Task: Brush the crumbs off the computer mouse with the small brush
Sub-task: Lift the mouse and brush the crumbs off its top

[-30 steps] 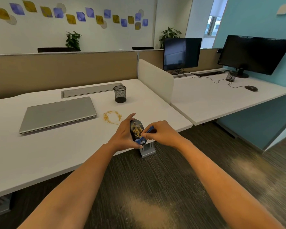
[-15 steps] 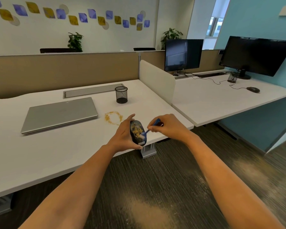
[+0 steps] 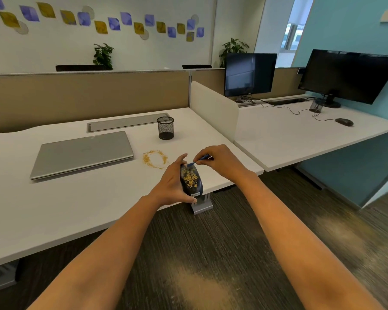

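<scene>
My left hand (image 3: 174, 183) grips a dark blue computer mouse (image 3: 191, 180) just above the front edge of the white desk (image 3: 81, 206), its top turned toward me. Yellow crumbs cover the mouse's middle. My right hand (image 3: 220, 161) pinches a small blue brush (image 3: 197, 161) whose tip touches the far end of the mouse. A ring of yellow crumbs (image 3: 155, 159) lies on the desk just beyond my hands.
A closed grey laptop (image 3: 83, 153) lies left of the crumbs and a black mesh pen cup (image 3: 165, 128) stands behind them. A white divider (image 3: 213, 108) separates a second desk with two monitors (image 3: 250, 73) and another mouse (image 3: 344, 121). Carpet lies below.
My right hand has carried the brush from the near end of the mouse up to its far end. My left hand holds the mouse in about the same place.
</scene>
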`<state>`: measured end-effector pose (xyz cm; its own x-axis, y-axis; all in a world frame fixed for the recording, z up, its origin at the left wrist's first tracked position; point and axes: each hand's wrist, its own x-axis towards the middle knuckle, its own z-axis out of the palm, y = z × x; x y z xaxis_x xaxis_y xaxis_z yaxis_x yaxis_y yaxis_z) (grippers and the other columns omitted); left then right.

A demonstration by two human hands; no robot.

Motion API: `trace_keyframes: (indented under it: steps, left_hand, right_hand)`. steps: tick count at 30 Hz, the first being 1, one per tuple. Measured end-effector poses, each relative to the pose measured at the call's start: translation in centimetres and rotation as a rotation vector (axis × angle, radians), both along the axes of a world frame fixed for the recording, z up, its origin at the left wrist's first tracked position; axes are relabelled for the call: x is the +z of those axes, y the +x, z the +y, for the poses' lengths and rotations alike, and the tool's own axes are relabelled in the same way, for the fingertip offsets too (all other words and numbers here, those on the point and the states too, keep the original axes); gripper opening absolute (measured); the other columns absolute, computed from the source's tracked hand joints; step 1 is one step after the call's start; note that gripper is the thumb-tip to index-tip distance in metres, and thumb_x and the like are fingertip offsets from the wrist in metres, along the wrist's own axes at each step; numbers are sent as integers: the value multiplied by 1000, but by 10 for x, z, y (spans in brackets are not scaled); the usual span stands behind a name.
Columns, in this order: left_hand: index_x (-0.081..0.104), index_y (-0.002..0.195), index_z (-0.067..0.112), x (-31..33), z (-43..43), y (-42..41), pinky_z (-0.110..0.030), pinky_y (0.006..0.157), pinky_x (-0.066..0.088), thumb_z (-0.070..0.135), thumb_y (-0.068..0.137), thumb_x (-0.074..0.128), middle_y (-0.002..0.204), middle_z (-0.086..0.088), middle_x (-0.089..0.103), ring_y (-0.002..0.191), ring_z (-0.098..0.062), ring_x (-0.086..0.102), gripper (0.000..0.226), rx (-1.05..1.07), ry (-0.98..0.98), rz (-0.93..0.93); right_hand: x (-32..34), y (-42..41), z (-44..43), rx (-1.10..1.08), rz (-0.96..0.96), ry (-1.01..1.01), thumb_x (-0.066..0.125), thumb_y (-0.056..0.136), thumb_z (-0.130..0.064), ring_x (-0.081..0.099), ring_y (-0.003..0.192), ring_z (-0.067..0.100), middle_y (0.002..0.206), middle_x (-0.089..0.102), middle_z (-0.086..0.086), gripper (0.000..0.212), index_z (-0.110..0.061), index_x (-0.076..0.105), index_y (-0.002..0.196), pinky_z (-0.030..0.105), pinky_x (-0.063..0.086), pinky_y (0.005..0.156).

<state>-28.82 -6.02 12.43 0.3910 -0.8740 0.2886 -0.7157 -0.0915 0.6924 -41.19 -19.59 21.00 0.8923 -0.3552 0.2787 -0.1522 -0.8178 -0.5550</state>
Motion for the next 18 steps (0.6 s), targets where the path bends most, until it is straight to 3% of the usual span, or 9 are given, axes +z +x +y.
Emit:
trace_keyframes:
  steps: [4,9,18]
  left_hand:
    - [5,142,33,-1,4,2,-33,105,29,42,48,88,138,-5,31,127,-20,32,126,16,12,-10]
    - [6,142,29,-3,5,1,-37,108,29,42,49,87,141,-6,29,129,-21,30,124,25,39,-20]
    - [9,144,21,0,6,5,-37,109,26,42,53,87,147,-8,24,133,-23,25,121,45,66,-50]
  right_hand:
    - [7,-5,-8,25,72,-11,67,83,-14,60,83,12,97,72,6,11,-15,73,92,19,47,76]
    - [9,-6,-10,-35,-92,86,66,84,-13,61,80,5,96,71,3,13,-14,73,94,5,43,71]
    - [3,-11,-10,-3,68,88,68,82,-14,62,78,7,94,72,8,12,-15,73,93,16,49,75]
